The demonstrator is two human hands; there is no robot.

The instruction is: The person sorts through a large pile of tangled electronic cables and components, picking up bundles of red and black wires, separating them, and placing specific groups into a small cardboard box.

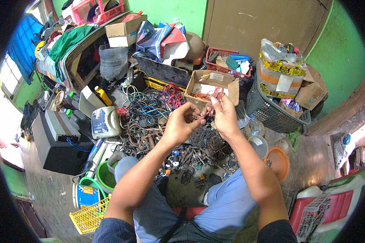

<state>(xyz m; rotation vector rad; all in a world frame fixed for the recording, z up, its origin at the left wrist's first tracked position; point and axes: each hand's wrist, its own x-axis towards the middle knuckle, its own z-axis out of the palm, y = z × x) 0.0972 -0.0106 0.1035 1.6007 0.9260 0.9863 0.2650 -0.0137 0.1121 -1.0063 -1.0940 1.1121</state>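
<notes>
My left hand [181, 123] and my right hand [223, 114] are raised together above a heap of scrap metal parts [198, 148] on the floor. Both pinch a small looped bundle of reddish copper wire [215, 96], the right hand holding its upper part, the left hand's fingers at its lower end. Just behind the hands stands an open cardboard box [211, 84] with more copper-coloured wire inside. A tangle of coloured cables [150, 106] lies to the left of the hands. My knees in blue trousers frame the heap.
A grey plastic basket [267, 108] with a taped bundle stands at the right, a red crate [223, 60] behind. An orange lid [278, 162] and small bowl [258, 145] lie right of the heap. A black speaker box [56, 141], green buckets and a yellow basket [89, 216] sit at the left.
</notes>
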